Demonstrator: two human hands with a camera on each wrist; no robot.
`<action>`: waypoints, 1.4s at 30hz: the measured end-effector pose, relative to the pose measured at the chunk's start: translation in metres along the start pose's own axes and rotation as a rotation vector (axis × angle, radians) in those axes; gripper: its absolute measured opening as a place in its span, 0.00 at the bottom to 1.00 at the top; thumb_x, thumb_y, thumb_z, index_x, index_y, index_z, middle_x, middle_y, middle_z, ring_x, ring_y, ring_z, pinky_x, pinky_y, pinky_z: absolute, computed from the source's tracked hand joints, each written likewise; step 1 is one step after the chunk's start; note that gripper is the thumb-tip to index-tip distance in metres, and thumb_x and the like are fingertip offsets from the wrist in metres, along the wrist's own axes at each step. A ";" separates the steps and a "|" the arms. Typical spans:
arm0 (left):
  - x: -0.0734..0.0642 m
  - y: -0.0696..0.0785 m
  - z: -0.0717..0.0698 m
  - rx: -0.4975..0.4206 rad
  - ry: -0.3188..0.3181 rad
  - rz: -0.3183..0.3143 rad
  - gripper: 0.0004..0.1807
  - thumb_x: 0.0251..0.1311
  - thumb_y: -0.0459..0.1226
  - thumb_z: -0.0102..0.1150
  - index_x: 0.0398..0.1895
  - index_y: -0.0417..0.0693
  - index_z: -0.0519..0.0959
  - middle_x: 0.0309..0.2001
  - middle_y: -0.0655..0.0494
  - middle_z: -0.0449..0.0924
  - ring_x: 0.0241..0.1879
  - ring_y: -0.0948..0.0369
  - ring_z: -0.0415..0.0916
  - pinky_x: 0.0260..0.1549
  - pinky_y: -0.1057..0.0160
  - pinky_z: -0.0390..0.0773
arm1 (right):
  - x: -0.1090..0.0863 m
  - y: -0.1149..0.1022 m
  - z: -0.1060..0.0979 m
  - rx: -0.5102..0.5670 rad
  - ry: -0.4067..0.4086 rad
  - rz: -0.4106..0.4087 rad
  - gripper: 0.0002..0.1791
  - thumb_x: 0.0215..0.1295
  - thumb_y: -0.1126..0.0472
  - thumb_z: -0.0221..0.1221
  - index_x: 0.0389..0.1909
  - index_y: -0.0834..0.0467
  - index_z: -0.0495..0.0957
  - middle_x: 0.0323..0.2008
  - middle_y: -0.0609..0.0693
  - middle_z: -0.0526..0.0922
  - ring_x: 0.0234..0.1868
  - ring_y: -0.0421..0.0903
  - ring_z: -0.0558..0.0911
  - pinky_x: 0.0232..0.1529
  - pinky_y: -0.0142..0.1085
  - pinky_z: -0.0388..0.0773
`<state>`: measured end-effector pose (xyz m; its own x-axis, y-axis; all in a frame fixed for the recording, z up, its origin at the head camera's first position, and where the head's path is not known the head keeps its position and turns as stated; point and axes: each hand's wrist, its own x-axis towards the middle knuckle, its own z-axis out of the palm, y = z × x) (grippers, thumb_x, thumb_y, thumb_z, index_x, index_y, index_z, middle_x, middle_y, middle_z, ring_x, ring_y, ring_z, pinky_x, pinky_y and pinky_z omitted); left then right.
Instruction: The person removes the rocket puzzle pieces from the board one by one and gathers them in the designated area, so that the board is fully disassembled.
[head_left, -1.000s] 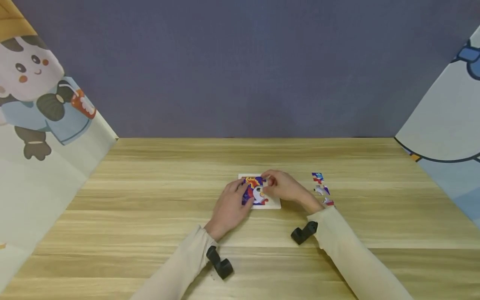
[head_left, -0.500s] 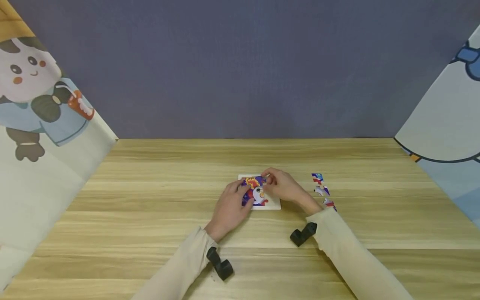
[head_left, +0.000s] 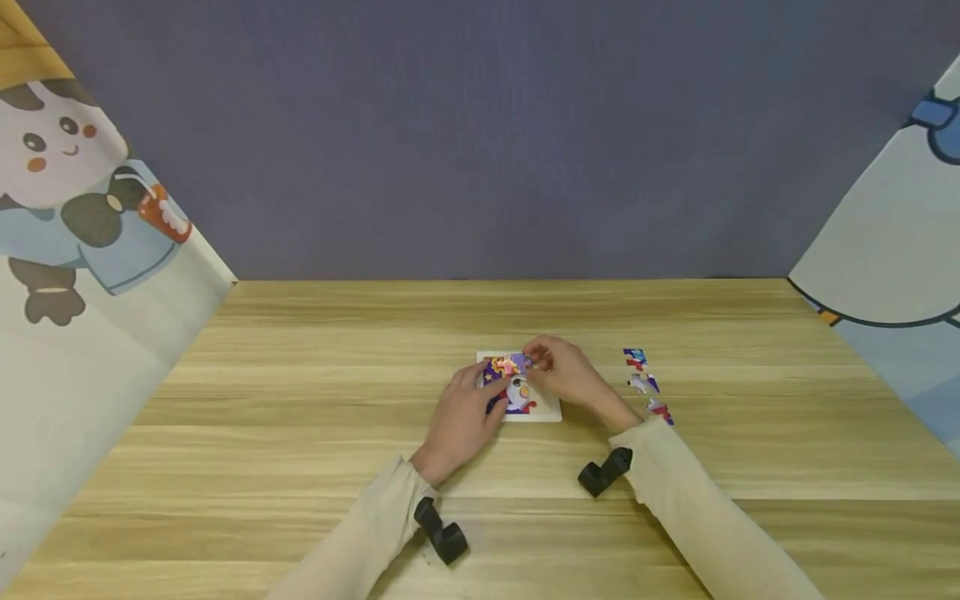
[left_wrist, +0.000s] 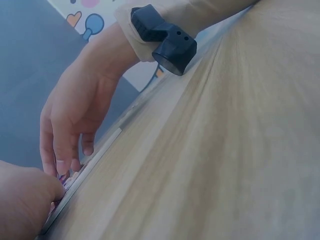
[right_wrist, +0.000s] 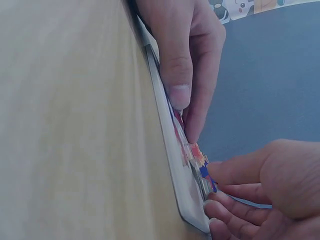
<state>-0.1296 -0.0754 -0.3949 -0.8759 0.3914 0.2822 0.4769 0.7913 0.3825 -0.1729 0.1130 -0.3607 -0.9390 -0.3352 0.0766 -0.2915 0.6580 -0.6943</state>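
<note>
A white puzzle board (head_left: pixel 547 410) lies on the wooden table, its left part covered by joined jigsaw pieces showing a white bird's head. My left hand (head_left: pixel 459 417) rests on the left side of the picture, thumb and fingers extended over it. At the upper edge my right hand (head_left: pixel 566 371) pinches a purple and orange puzzle piece (right_wrist: pixel 200 157) by its right end, between thumb and fingers. In the right wrist view this piece stands tilted up from the board, with the left fingertips close to its other end. The left wrist view shows the pieces mostly hidden behind the hands.
Several loose puzzle pieces (head_left: pixel 642 382) lie in a column on the table to the right of the board. A dark blue-grey panel (head_left: pixel 480 142) rises behind the table (head_left: pixel 300 375), and cartoon-printed panels stand on both sides.
The upper piece has tilted and now catches the light, its orange pattern paler. My left fingers have shifted slightly on the picture; the right hand keeps its pinch in nearly the same place.
</note>
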 end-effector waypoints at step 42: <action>-0.030 -0.013 -0.009 -0.021 -0.016 0.049 0.19 0.65 0.44 0.52 0.57 0.51 0.78 0.65 0.38 0.67 0.65 0.45 0.64 0.63 0.44 0.66 | -0.020 -0.016 0.010 0.062 0.096 0.115 0.06 0.62 0.67 0.57 0.38 0.64 0.78 0.33 0.58 0.81 0.33 0.47 0.79 0.32 0.33 0.74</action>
<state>-0.1090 -0.1015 -0.4001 -0.8527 0.4369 0.2865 0.5202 0.7613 0.3871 -0.1478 0.1022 -0.3580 -0.9795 -0.1924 0.0602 -0.1723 0.6443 -0.7451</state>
